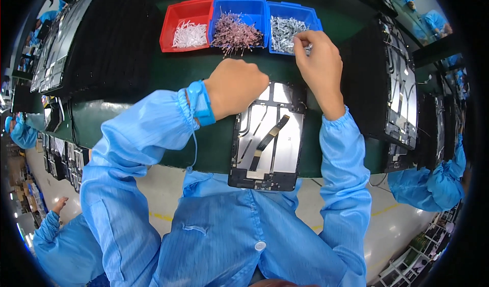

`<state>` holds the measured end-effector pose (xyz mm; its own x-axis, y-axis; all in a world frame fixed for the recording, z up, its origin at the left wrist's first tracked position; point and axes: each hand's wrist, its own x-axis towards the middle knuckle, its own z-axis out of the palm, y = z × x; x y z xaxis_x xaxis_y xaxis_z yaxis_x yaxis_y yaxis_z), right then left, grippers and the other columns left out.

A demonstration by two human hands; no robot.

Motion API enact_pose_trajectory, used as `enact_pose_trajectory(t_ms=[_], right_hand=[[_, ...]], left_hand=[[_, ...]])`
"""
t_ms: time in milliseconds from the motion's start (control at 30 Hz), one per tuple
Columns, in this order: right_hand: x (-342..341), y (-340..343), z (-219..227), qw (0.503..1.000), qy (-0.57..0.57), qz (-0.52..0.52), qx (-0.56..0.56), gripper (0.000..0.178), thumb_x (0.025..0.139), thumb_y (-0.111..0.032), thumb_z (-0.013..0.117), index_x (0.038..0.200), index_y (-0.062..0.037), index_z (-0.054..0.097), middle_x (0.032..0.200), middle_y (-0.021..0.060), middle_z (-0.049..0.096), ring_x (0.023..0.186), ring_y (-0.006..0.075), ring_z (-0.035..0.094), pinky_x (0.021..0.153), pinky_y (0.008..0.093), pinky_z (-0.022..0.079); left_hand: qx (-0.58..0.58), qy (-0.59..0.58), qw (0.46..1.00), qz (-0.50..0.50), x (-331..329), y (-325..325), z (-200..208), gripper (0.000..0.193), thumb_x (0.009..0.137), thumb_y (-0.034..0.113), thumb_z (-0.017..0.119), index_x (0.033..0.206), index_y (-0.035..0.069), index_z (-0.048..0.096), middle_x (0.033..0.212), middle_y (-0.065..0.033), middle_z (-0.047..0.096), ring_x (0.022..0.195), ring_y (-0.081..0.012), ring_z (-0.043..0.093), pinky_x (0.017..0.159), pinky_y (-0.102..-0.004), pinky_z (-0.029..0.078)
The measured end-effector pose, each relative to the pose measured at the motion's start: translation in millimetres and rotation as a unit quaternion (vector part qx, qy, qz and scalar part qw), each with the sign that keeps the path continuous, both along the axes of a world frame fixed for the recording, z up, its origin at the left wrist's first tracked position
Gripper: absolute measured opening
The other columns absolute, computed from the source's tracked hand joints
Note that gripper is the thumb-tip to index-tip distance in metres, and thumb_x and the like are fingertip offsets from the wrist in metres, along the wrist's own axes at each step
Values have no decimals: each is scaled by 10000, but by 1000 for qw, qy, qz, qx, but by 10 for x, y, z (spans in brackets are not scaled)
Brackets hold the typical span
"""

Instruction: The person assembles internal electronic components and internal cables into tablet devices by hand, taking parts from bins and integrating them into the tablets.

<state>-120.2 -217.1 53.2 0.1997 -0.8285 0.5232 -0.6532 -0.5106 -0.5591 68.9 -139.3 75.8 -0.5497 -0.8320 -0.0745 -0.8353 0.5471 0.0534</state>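
Note:
My left hand (237, 86), with a blue strap on its wrist, is closed over the upper left corner of an opened tablet housing (285, 139). Its fingertips are turned down and hidden, so what they hold does not show. A dark flex cable (269, 142) lies slantwise across the housing's silver inside. At the near edge of the right blue bin (309, 12), my right hand (322, 65) has thumb and forefinger brought together beside many small silvery parts (286, 31). Anything in that pinch is too small to make out.
Left of that bin stand another blue bin (239, 1) of thin pinkish parts and a red bin (188, 6) of white pieces. Tall stacks of tablet housings rise at the left (58, 42) and right (400, 83) of the green bench (204, 157). Other people in blue work nearby.

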Motion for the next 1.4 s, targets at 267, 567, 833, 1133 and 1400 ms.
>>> enact_pose_trajectory(t_ms=[267,567,833,1133,1400], right_hand=[[169,-264,-196,980,196,-15,-31,103,812,-98,679,853,-10,713,921,179,672,856,374,689,735,476,560],[187,-304,-111,972,234,7,7,104,843,-139,698,925,-89,738,969,132,662,889,345,671,745,449,540],[187,-431,-117,937,315,82,-128,142,785,-79,650,882,-75,755,893,141,660,778,313,705,661,417,564],[151,-341,-95,978,179,9,-105,103,927,-150,619,961,-72,677,925,111,651,770,346,672,645,425,546],[130,-25,-118,986,-161,13,35,123,963,-107,650,977,14,642,864,80,659,644,132,585,578,280,472]], left_hand=[[18,290,937,193,251,354,40,190,781,104,799,822,21,634,739,-108,679,554,-205,636,515,-331,489],[-13,570,747,342,422,411,-523,173,838,101,794,850,8,649,606,-14,620,480,-28,505,444,-230,341],[-11,578,754,311,386,449,-523,170,831,82,792,849,1,643,664,-23,652,480,-25,482,447,-228,338],[-3,566,770,294,382,469,-534,177,867,75,778,886,1,618,660,10,598,526,-4,514,458,-162,358],[200,663,650,312,307,504,-420,228,896,163,766,964,-10,633,810,-38,665,534,-24,537,428,-183,371]])
